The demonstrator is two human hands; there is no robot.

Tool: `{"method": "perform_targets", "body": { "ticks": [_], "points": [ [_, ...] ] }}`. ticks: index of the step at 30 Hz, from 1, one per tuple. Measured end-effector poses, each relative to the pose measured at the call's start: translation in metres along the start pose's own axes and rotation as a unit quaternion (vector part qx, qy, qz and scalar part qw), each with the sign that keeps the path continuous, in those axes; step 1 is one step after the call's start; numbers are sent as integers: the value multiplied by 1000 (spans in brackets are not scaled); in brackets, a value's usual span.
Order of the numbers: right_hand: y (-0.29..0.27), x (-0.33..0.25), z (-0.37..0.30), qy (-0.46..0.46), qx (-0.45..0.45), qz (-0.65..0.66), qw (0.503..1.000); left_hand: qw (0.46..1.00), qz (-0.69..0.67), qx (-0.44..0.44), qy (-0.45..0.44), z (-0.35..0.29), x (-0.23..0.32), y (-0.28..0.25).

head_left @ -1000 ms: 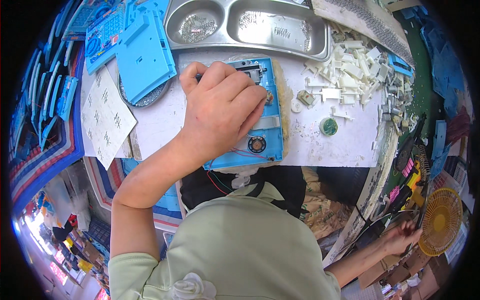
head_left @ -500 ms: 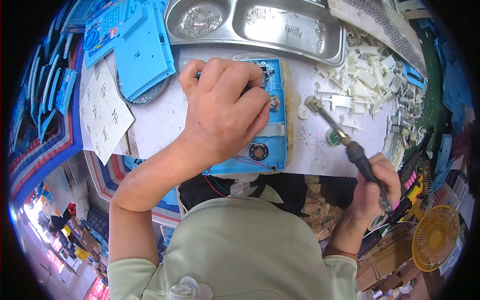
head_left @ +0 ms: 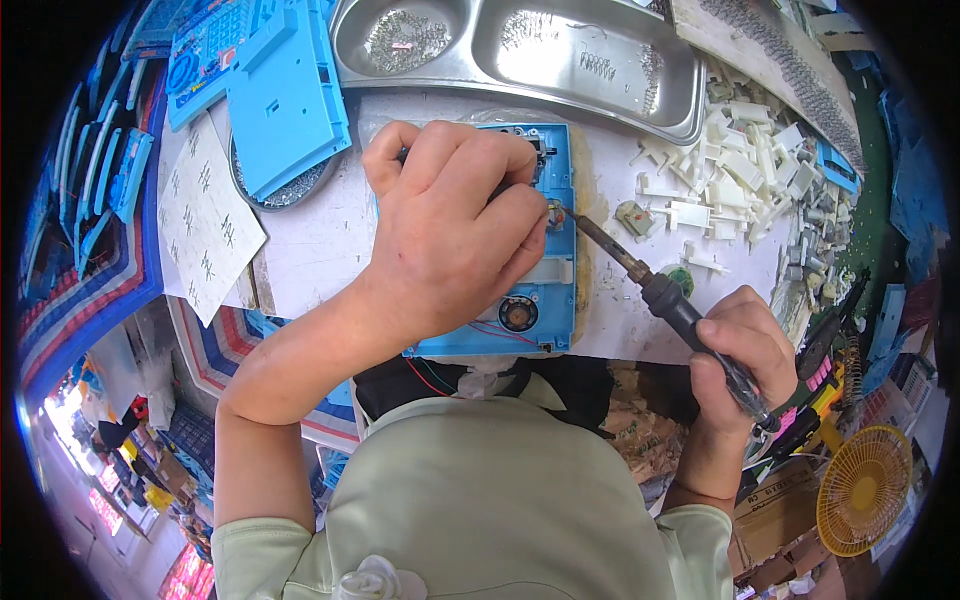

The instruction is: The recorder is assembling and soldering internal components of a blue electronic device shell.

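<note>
A light blue plastic casing (head_left: 562,300) lies open on the table in front of me, with a round black speaker (head_left: 517,313) near its lower edge. My left hand (head_left: 440,235) rests over its left part, fingers curled down; what they pinch is hidden beneath them. Red and dark wires (head_left: 428,378) hang off the near edge. In my right hand (head_left: 748,350) is a soldering iron (head_left: 675,305), gripped by its black handle. Its tip reaches the casing's right side, beside a small round component (head_left: 554,213); whether they touch is unclear.
A steel compartment tray (head_left: 590,112) with small metal pieces stands behind the casing. White plastic parts (head_left: 745,165) are heaped at right, near a small dirty block (head_left: 634,218) and a green round item (head_left: 680,280). Blue panels (head_left: 290,110) rest on a round dish at left, beside paper (head_left: 205,220).
The soldering iron's tip has moved left, from the small dirty block on the table to the casing's right side. My left hand has stayed nearly still on the casing.
</note>
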State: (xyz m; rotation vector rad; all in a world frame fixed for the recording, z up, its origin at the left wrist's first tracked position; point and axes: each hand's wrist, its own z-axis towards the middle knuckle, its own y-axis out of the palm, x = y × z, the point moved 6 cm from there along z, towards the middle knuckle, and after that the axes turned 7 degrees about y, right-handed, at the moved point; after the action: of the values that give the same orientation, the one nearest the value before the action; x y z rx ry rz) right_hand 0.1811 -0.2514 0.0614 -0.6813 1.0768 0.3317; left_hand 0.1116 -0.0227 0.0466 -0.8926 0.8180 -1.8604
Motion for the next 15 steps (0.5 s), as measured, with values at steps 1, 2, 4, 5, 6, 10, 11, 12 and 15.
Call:
{"method": "perform_targets", "body": {
  "ticks": [1,2,4,5,6,10,11,12,15],
  "points": [
    [1,0,1,-3,-2,0,1000,1000,-1,-2,-1,0,0,0],
    [2,-1,2,-1,-7,-6,1000,1000,0,-4,-2,0,0,0],
    [3,-1,4,3,-16,-17,1000,1000,-1,-6,-4,0,0,0],
    [3,-1,4,6,-19,-17,1000,1000,-2,-6,-6,0,1,0],
    [2,-2,5,9,-22,-17,1000,1000,-4,-6,-8,0,1,0],
    [2,-3,8,9,-38,-27,999,1000,-2,-3,-5,0,0,1],
    [2,-3,9,6,-42,-26,999,1000,-3,-4,-5,0,0,0],
    [2,-3,10,3,-45,-25,999,1000,-4,-5,-5,0,0,0],
    [1,-2,13,1,-54,-23,998,1000,-4,-4,-6,0,0,0]
  ]
}}
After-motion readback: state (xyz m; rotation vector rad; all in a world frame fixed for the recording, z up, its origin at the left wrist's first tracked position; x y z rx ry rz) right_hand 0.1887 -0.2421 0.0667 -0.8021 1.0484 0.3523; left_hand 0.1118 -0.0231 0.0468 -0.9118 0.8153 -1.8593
